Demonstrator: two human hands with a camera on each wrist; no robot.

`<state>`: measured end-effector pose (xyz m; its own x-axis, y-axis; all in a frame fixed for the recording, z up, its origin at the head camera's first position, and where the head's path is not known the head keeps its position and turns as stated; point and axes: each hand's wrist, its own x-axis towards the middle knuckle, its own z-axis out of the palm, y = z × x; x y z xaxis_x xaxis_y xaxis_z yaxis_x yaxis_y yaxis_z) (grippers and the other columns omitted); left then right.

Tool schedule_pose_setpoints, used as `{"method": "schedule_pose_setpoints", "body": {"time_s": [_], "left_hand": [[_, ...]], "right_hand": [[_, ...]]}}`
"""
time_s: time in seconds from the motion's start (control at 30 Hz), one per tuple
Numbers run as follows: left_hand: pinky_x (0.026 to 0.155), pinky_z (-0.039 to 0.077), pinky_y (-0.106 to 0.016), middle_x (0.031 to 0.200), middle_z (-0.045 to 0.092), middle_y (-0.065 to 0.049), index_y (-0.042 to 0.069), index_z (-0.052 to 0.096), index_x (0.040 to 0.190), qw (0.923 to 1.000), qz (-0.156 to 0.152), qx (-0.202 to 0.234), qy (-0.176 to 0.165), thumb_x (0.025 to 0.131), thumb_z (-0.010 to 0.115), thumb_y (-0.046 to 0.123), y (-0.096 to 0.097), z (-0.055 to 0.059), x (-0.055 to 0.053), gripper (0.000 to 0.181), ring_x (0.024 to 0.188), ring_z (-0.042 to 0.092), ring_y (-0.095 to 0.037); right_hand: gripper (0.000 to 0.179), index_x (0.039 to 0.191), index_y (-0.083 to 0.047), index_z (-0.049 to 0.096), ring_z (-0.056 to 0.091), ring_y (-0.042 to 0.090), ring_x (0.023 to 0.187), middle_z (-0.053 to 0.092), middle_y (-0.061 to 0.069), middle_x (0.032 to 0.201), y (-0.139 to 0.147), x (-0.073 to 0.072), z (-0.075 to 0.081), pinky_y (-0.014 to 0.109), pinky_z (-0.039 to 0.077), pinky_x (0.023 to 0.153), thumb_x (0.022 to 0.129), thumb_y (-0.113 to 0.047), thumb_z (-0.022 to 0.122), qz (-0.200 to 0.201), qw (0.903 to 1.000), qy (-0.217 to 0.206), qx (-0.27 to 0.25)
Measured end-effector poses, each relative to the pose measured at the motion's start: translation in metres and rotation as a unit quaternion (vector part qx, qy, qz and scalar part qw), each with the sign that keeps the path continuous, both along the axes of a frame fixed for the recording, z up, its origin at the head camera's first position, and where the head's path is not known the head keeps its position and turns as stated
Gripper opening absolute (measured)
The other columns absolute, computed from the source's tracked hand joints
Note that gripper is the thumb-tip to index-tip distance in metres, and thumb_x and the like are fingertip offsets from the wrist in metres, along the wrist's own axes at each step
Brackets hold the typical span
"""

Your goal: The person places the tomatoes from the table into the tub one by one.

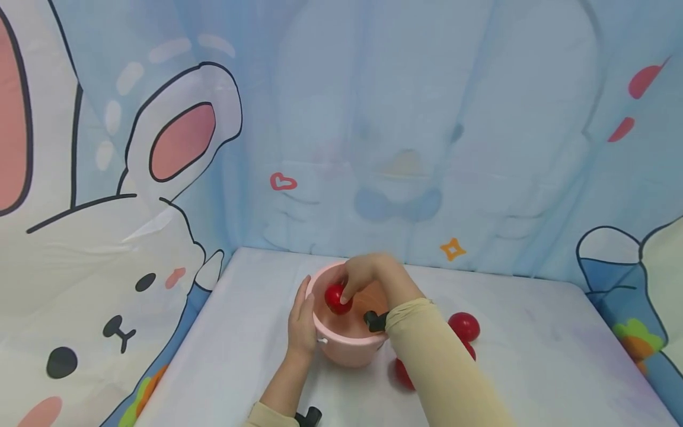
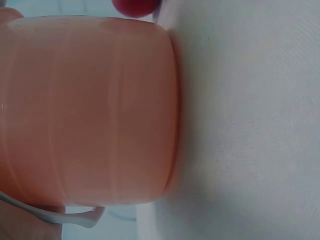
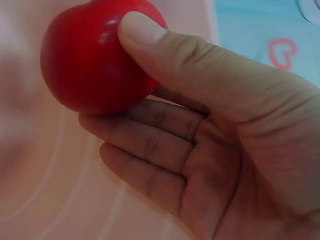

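Head: one red apple [image 1: 335,300], inside pink bucket [image 1: 349,354], pinched in right hand [image 1: 367,273]; left hand [image 1: 302,322], fingers straight, against bucket. Left wrist: pale handle [image 2: 80,219]. Right wrist: apple glossy, likely slippery, firm; I'd hold its widest girth.

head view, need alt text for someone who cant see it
A right hand holds a round red object inside a pink bucket, while the left hand touches the bucket's side. Three more red objects lie on the white table to the bucket's right. Behind hangs a cartoon backdrop.
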<state>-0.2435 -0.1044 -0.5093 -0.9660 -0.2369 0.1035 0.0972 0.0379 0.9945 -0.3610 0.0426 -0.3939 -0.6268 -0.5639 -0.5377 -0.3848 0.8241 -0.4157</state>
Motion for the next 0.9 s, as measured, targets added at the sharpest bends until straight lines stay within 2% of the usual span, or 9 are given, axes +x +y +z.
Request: {"method": "schedule_pose_setpoints", "body": {"time_s": [0.1,0.2,0.33,0.57,0.67,0.9], "left_hand": [[0.119,0.03,-0.052,0.158,0.034,0.019,0.048,0.034,0.148,1.0,0.0,-0.003,-0.004,0.103,0.034,0.051,0.0,0.0,0.0,0.045,0.151,0.027,-0.016],[0.12,0.029,-0.051,0.157,0.034,0.02,0.049,0.034,0.148,1.0,-0.002,-0.005,-0.007,0.103,0.034,0.05,0.0,0.0,0.0,0.044,0.151,0.027,-0.014],[0.12,0.028,-0.051,0.157,0.034,0.02,0.049,0.033,0.148,0.9999,-0.004,-0.01,-0.006,0.104,0.033,0.05,-0.001,0.0,0.0,0.044,0.151,0.027,-0.014],[0.121,0.026,-0.053,0.158,0.035,0.016,0.045,0.035,0.149,0.9999,-0.002,-0.012,0.007,0.105,0.032,0.047,-0.002,0.003,0.003,0.044,0.151,0.027,-0.018],[0.12,0.027,-0.053,0.158,0.034,0.017,0.048,0.034,0.148,0.9999,-0.004,-0.013,0.002,0.104,0.034,0.048,-0.002,0.003,0.003,0.044,0.151,0.027,-0.017],[0.119,0.03,-0.055,0.157,0.035,0.019,0.051,0.033,0.147,0.9999,-0.005,-0.012,0.001,0.103,0.036,0.05,-0.001,0.0,0.003,0.044,0.151,0.028,-0.016]], "right_hand": [[0.037,0.118,-0.021,0.066,0.053,0.022,0.116,0.063,-0.003,0.113,-0.004,0.0,-0.012,0.043,0.054,0.1,0.083,-0.024,0.079,-0.01,0.9989,-0.044,-0.013],[0.033,0.113,-0.02,0.069,0.052,0.022,0.113,0.063,-0.001,0.111,-0.007,0.0,-0.022,0.044,0.055,0.099,0.082,-0.018,0.08,-0.032,0.9974,-0.062,-0.017],[0.024,0.105,-0.02,0.072,0.052,0.02,0.108,0.063,-0.003,0.106,-0.009,0.0,-0.03,0.041,0.055,0.096,0.082,-0.021,0.08,-0.038,0.9985,-0.04,0.005],[0.019,0.104,-0.023,0.074,0.057,0.017,0.103,0.068,-0.005,0.101,-0.01,-0.002,-0.034,0.04,0.052,0.101,0.086,-0.021,0.077,-0.029,0.9972,-0.064,0.023],[0.016,0.103,-0.021,0.074,0.059,0.018,0.101,0.07,-0.003,0.099,-0.01,-0.002,-0.036,0.041,0.052,0.101,0.087,-0.02,0.075,-0.041,0.9968,-0.065,0.022],[0.032,0.121,-0.019,0.07,0.06,0.017,0.103,0.067,-0.004,0.106,-0.007,-0.001,-0.032,0.041,0.052,0.102,0.091,-0.013,0.067,-0.054,0.9974,-0.047,0.015]]}}
